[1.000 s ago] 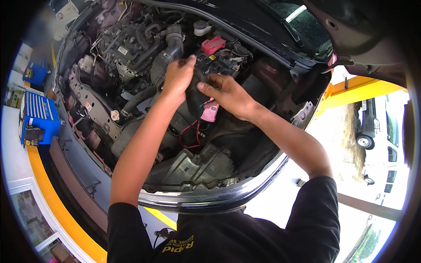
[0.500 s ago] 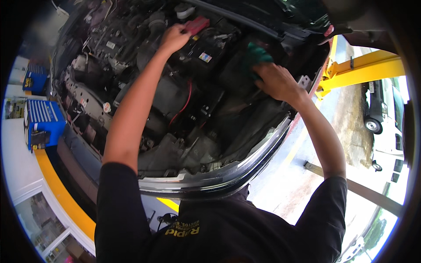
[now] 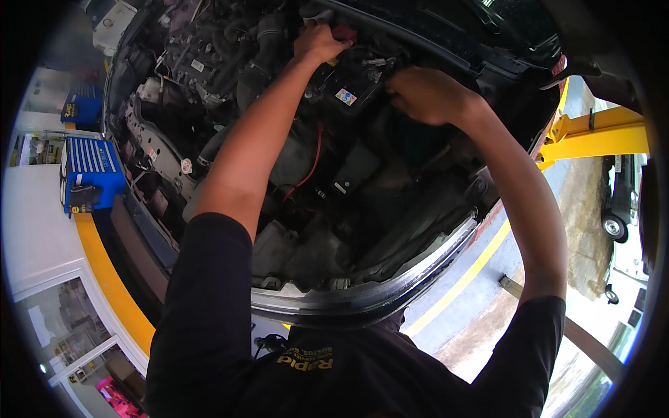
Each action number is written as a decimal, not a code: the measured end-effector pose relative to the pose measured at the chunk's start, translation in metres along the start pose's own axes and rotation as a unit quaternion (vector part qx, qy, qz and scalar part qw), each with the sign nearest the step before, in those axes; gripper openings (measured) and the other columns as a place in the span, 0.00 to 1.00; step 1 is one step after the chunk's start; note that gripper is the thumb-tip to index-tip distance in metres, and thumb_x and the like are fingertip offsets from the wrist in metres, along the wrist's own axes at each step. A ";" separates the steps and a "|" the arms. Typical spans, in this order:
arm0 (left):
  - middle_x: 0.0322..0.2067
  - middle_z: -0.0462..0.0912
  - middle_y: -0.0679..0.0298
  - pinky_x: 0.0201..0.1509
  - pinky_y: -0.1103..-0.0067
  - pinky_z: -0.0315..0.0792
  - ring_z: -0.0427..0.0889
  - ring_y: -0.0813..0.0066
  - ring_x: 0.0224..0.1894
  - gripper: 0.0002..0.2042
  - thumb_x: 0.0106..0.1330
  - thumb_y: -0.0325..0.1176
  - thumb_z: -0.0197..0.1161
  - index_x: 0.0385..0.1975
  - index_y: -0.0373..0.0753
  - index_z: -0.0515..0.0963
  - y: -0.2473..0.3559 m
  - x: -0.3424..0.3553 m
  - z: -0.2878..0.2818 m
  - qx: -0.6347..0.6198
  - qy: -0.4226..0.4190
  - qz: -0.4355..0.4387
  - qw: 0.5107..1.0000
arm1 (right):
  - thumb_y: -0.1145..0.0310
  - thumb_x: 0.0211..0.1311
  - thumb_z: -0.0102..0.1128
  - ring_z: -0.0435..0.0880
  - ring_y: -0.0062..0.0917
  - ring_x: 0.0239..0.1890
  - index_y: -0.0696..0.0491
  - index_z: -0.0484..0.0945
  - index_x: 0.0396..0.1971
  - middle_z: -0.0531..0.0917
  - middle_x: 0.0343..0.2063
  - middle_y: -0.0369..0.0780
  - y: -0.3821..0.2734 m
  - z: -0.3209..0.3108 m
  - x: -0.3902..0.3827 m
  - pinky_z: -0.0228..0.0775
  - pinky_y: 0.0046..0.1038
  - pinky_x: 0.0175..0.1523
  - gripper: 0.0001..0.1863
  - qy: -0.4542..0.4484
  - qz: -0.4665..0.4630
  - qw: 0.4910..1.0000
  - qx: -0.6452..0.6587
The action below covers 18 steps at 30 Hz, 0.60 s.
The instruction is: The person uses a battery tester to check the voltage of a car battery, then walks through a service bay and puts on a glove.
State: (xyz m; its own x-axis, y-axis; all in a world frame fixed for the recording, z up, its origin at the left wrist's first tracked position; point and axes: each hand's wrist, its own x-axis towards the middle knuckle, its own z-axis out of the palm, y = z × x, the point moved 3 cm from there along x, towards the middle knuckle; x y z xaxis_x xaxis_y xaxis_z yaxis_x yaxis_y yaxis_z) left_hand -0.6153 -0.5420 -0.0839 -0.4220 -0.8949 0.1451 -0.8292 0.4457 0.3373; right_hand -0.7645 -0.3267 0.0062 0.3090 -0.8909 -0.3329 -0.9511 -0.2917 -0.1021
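My left hand (image 3: 319,43) reaches over the far side of the battery, its fingertips closed at a red battery terminal cover (image 3: 344,34) that the hand partly hides. The black battery (image 3: 357,82) carries a small white label on its near side. At the battery's right edge is my right hand (image 3: 431,96), palm down with curled fingers; what they grip, if anything, is hidden. Below that hand a dim greenish patch (image 3: 424,143) shows in the shadow, too dark to tell whether it is a cloth.
The engine bay surrounds both hands, with a thin red cable (image 3: 317,157) and hoses. The car's front edge (image 3: 348,303) runs close to my body. A yellow lift arm (image 3: 592,136) stands at the right, and a blue tool cabinet (image 3: 94,171) at the left.
The view has shifted, so the car sits farther right and lower. My right hand has moved left to the battery's edge. The green cloth it held is no longer plainly visible.
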 end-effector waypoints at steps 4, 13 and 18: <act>0.63 0.76 0.49 0.63 0.61 0.77 0.78 0.48 0.63 0.37 0.54 0.60 0.72 0.59 0.40 0.80 -0.010 0.030 0.019 -0.011 -0.084 -0.065 0.994 | 0.67 0.64 0.58 0.80 0.46 0.60 0.60 0.81 0.49 0.83 0.53 0.52 0.013 0.015 0.096 0.74 0.44 0.64 0.17 0.037 0.048 0.998 0.011; 0.64 0.78 0.58 0.64 0.64 0.77 0.79 0.63 0.65 0.39 0.50 0.55 0.77 0.63 0.49 0.77 -0.017 0.073 0.029 0.133 -0.058 0.000 0.989 | 0.60 0.56 0.65 0.75 0.48 0.66 0.55 0.72 0.65 0.77 0.62 0.55 0.050 0.052 0.195 0.68 0.42 0.70 0.35 0.341 0.179 0.901 0.200; 0.65 0.77 0.60 0.66 0.65 0.75 0.77 0.63 0.66 0.39 0.50 0.57 0.77 0.64 0.51 0.76 0.016 0.058 0.010 0.165 -0.096 0.009 0.982 | 0.64 0.55 0.62 0.76 0.47 0.64 0.46 0.77 0.62 0.79 0.60 0.51 0.053 0.058 0.178 0.69 0.41 0.70 0.30 0.286 0.214 0.891 0.281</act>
State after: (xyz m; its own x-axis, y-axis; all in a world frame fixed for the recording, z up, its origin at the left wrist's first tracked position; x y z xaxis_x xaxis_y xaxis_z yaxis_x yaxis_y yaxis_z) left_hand -0.6571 -0.5866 -0.0797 -0.4721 -0.8806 -0.0400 -0.8815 0.4721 0.0115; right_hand -0.7602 -0.4801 -0.1129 -0.2833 -0.9571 0.0608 -0.7860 0.1954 -0.5866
